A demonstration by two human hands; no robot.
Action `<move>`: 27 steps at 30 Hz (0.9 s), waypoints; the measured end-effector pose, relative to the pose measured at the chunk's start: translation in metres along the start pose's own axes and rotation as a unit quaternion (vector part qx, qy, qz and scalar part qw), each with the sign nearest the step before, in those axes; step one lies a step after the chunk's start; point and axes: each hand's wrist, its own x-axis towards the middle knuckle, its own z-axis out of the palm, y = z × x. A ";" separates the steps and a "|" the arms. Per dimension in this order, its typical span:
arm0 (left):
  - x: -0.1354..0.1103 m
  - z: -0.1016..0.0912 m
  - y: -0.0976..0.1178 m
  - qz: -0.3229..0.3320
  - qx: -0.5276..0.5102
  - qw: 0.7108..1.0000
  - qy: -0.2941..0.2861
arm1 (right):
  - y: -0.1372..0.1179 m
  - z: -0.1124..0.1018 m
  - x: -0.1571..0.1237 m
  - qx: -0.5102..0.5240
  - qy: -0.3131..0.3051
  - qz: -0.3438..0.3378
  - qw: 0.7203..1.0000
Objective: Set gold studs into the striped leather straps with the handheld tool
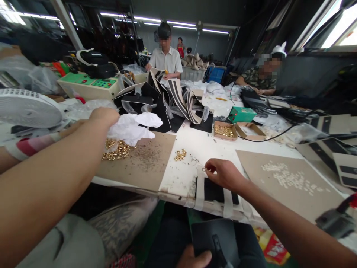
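Left hand (193,258) clamps the dark panel (203,236) below the black pad (214,191): probably light, semi-stiff, best held by edges. Right hand (223,172), at the pad's far edge, pinches a tiny loop (203,169).

Our right hand (221,173) points toward ten o'clock, fingers curled and tips drawn together, its bare forearm (284,214) slanting down to four; our left hand (192,259) lies at six, thumb (204,258) toward three.

No legible lettering or numbers.
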 end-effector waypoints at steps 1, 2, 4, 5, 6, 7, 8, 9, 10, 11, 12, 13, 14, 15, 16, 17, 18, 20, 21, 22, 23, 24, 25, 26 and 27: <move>-0.010 0.001 -0.008 -0.006 0.000 1.000 0.002 | -0.001 0.001 -0.013 -0.013 -0.002 -0.010 1.000; -0.019 0.002 -0.015 -0.012 0.003 1.000 0.002 | -0.001 0.002 -0.023 -0.031 -0.005 -0.020 0.999; -0.031 0.002 -0.021 -0.019 0.010 1.000 0.000 | -0.004 0.007 -0.036 -0.067 -0.013 -0.033 0.997; -0.034 0.001 -0.020 -0.019 0.014 1.000 -0.001 | -0.006 0.009 -0.039 -0.079 -0.017 -0.037 0.996; -0.036 0.000 -0.018 -0.018 0.018 1.000 -0.002 | -0.007 0.011 -0.041 -0.085 -0.022 -0.039 0.995; -0.036 -0.002 -0.013 -0.016 0.022 1.000 -0.003 | -0.009 0.012 -0.041 -0.085 -0.027 -0.043 0.995; -0.033 -0.005 -0.006 -0.013 0.027 1.000 -0.004 | -0.010 0.013 -0.041 -0.083 -0.032 -0.045 0.995; -0.029 -0.007 0.004 -0.008 0.032 0.999 -0.005 | -0.011 0.013 -0.040 -0.079 -0.037 -0.047 0.995; -0.022 -0.011 0.017 -0.003 0.036 0.999 -0.006 | -0.012 0.013 -0.039 -0.075 -0.042 -0.047 0.995; -0.012 -0.014 0.033 0.003 0.040 0.999 -0.004 | -0.012 0.013 -0.038 -0.072 -0.047 -0.046 0.995; -0.001 -0.018 0.053 0.012 0.042 0.999 -0.005 | -0.012 0.013 -0.038 -0.068 -0.050 -0.043 0.995; 0.013 -0.022 0.076 0.021 0.047 0.999 0.001 | -0.011 0.013 -0.037 -0.064 -0.054 -0.039 0.996; 0.028 -0.026 0.101 0.030 0.049 0.998 0.009 | -0.011 0.013 -0.036 -0.060 -0.057 -0.035 0.996; 0.045 -0.029 0.128 0.048 0.053 0.997 0.012 | -0.011 0.013 -0.036 -0.057 -0.060 -0.030 0.996; 0.062 -0.032 0.155 0.058 0.056 0.996 0.025 | -0.012 0.014 -0.036 -0.054 -0.062 -0.026 0.996; 0.079 -0.035 0.179 0.071 0.060 0.995 0.033 | -0.012 0.014 -0.036 -0.051 -0.064 -0.021 0.996; 0.095 -0.037 0.200 0.082 0.065 0.994 0.044 | -0.013 0.014 -0.036 -0.049 -0.064 -0.016 0.997; 0.120 -0.041 0.230 0.101 0.072 0.991 0.053 | -0.016 0.015 -0.038 -0.047 -0.063 -0.004 0.997; 0.129 -0.042 0.238 0.110 0.075 0.990 0.056 | -0.017 0.015 -0.040 -0.047 -0.061 0.004 0.997; 0.136 -0.042 0.243 0.118 0.077 0.988 0.057 | -0.019 0.015 -0.041 -0.047 -0.060 0.011 0.997; 0.141 -0.041 0.245 0.127 0.077 0.987 0.056 | -0.020 0.015 -0.042 -0.047 -0.059 0.018 0.997; 0.144 -0.040 0.247 0.134 0.078 0.986 0.054 | -0.020 0.015 -0.042 -0.046 -0.059 0.023 0.997; 0.147 -0.038 0.249 0.141 0.078 0.986 0.050 | -0.021 0.015 -0.042 -0.045 -0.059 0.027 0.997; 0.148 -0.035 0.251 0.147 0.078 0.985 0.047 | -0.021 0.015 -0.042 -0.042 -0.061 0.030 0.997; 0.149 -0.032 0.255 0.153 0.080 0.984 0.043 | -0.021 0.015 -0.041 -0.038 -0.063 0.033 0.997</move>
